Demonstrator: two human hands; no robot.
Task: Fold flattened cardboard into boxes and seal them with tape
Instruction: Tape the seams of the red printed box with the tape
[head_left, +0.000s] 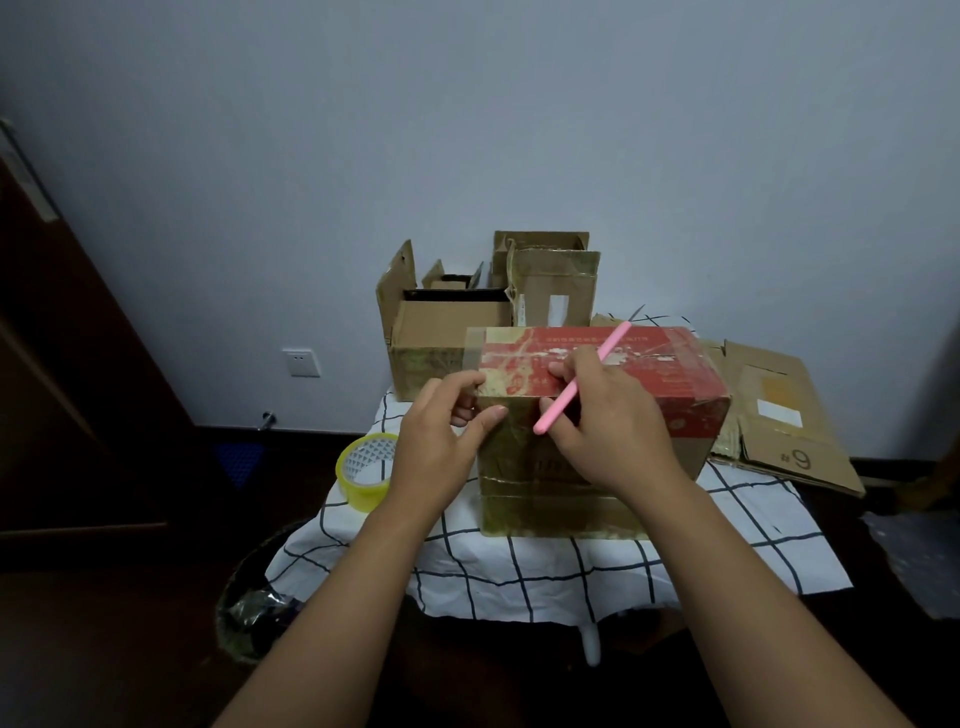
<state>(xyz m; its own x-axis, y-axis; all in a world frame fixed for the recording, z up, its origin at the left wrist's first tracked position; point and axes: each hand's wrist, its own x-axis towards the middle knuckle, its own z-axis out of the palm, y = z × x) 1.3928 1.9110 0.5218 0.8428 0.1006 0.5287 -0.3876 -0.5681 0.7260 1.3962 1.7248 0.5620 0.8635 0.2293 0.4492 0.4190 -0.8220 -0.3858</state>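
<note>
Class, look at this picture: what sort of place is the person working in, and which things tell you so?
Probably a room in a home, not a packing plant: a small table under a checked cloth, a wall socket on a plain painted wall, and a waste bin on the dark floor.

Your box is red on top with brown sides; your cutter pink, tape roll yellow, tablecloth white with black grid.
</note>
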